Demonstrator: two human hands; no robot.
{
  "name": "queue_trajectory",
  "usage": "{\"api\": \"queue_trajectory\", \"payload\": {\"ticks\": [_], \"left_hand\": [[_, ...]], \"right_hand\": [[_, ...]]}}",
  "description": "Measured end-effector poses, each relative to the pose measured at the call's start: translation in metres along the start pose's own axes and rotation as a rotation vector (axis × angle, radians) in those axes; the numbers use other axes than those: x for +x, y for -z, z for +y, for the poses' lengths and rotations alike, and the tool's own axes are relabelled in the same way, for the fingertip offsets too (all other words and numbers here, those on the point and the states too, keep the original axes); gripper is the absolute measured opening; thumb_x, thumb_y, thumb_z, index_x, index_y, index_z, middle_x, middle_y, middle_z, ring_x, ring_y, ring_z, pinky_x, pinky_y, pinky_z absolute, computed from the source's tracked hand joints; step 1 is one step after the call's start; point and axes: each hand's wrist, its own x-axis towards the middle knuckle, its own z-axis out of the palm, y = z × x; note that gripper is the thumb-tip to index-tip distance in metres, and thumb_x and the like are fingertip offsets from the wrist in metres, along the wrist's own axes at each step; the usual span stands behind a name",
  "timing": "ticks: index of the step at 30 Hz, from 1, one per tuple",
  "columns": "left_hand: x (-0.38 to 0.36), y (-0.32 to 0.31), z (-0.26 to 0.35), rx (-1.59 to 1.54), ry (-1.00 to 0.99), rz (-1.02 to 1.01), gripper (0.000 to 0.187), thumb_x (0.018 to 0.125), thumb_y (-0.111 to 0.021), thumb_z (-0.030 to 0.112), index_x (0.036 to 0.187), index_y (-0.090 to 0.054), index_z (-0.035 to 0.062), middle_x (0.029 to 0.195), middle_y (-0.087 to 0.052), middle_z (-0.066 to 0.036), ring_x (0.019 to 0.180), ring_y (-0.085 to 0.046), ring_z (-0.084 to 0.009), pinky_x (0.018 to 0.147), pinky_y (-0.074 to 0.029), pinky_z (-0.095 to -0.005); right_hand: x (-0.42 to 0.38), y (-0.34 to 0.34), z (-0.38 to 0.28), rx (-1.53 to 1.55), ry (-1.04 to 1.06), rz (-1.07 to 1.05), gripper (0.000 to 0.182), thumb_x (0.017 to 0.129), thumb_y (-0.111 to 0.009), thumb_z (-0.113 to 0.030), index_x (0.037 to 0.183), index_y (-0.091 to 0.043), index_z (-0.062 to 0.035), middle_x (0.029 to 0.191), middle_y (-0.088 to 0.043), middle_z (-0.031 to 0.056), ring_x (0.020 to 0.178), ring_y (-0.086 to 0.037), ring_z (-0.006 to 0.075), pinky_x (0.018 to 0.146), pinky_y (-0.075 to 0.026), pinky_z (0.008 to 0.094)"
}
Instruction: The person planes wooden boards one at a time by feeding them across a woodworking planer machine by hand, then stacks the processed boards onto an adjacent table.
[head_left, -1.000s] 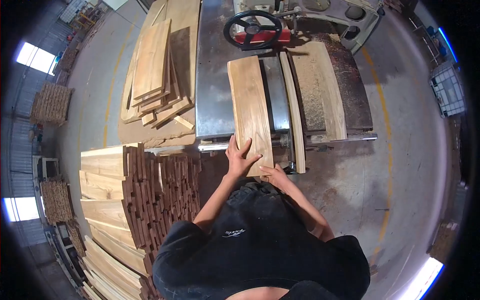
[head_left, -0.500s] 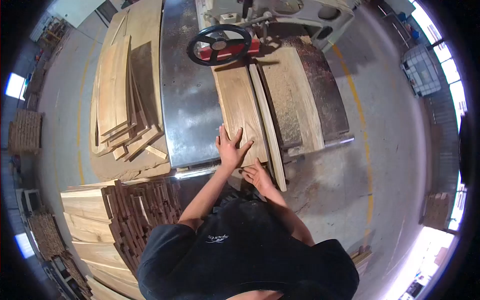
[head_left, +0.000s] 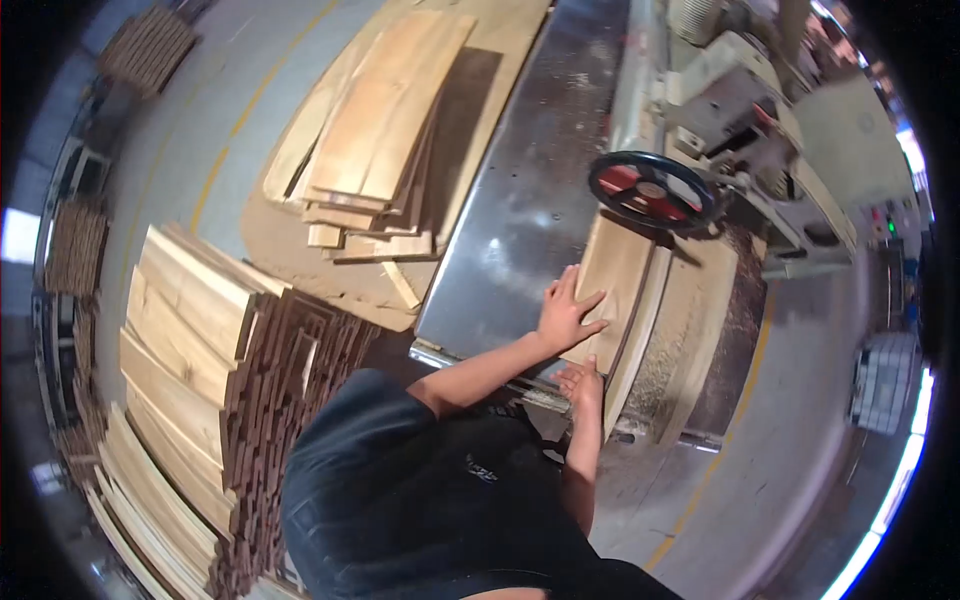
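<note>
A long wooden board lies flat on the steel machine table, its far part running under a black handwheel. My left hand rests on the board near its left edge, fingers spread. Close behind it, my right hand is at the board's near end, fingers extended and thumb pointing up. A narrow wooden strip lies along the board's right side.
Several boards are piled on a wooden surface to the left of the machine. A tall stack of planks stands nearer, at my left. Sawdust covers part of the table right of the strip.
The view has turned left, so the machine and both hands appear farther right and tilted. My left hand stays on the board and my right hand at its near end.
</note>
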Motion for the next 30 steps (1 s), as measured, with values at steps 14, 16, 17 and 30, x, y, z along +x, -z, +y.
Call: {"api": "queue_trajectory", "payload": {"ticks": [14,16,17,30], "left_hand": [[0.107,0.138,-0.092,-0.008,-0.134,0.467,0.05,0.073,-0.082,0.025,0.119,-0.068,0.0137,0.136,-0.051,-0.026,0.122,-0.053,-0.0438,0.101,-0.045,-0.0484],[0.117,0.222,-0.118,0.108,-0.077,0.663,0.046,0.072,-0.083,0.022,0.115,-0.069,0.0122,0.13,-0.054,-0.027,0.118,-0.054,-0.0443,0.099,-0.045,-0.0509],[0.118,0.256,-0.135,0.288,0.013,0.737,0.045,0.073,-0.083,0.027,0.114,-0.069,0.0119,0.127,-0.055,-0.028,0.117,-0.054,-0.045,0.097,-0.046,-0.0517],[0.058,0.294,-0.165,0.585,0.423,0.664,0.054,0.072,-0.079,0.05,0.1,-0.07,0.0043,0.111,-0.063,-0.021,0.097,-0.058,-0.0414,0.083,-0.047,-0.049]], "right_hand": [[0.088,-0.023,-0.099,0.109,0.188,-0.05,0.064,0.101,-0.035,-0.061,0.098,-0.062,-0.0029,0.08,-0.069,0.008,0.075,-0.07,0.0218,0.048,-0.043,0.0256],[0.115,-0.021,-0.109,0.136,0.244,-0.095,0.066,0.101,-0.034,-0.061,0.096,-0.062,-0.0011,0.078,-0.069,0.0091,0.072,-0.071,0.025,0.044,-0.044,0.0254],[0.12,-0.023,-0.117,0.152,0.235,-0.072,0.066,0.101,-0.035,-0.06,0.096,-0.062,-0.0005,0.078,-0.069,0.0097,0.07,-0.071,0.0252,0.042,-0.044,0.0248],[0.121,-0.063,-0.134,0.034,0.639,0.11,0.043,0.104,-0.046,-0.037,0.11,-0.059,0.0035,0.093,-0.071,0.0157,0.069,-0.07,0.0205,0.053,-0.049,0.0239]]}}
